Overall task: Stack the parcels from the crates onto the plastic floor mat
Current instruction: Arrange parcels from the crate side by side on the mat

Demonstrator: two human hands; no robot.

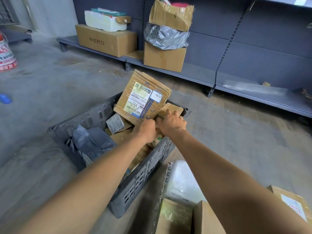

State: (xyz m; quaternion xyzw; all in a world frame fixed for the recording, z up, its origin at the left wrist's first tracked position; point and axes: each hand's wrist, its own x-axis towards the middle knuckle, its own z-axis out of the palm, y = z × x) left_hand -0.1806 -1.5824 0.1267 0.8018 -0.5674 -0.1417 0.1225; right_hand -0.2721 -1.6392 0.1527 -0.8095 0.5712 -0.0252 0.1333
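Note:
A dark grey plastic crate (94, 114) stands on the concrete floor, filled with several parcels. Tilted up out of it is a flat cardboard parcel (143, 97) with a printed shipping label. My left hand (146, 130) grips its near lower edge. My right hand (171, 123) holds the same edge just to the right, fingers curled over it. A grey poly-bag parcel (92, 141) lies in the crate's left half, and a small labelled parcel (115, 123) sits behind it. At the bottom right, cardboard parcels (205, 218) and a bubble-wrapped one (182, 181) lie on the floor.
A low grey shelving unit (236, 78) runs along the back wall. It carries a long cardboard box (106, 40), a white foam box (104, 21), and a stack of cartons with a grey bag (166, 38). A red-and-white sack (6, 51) stands far left.

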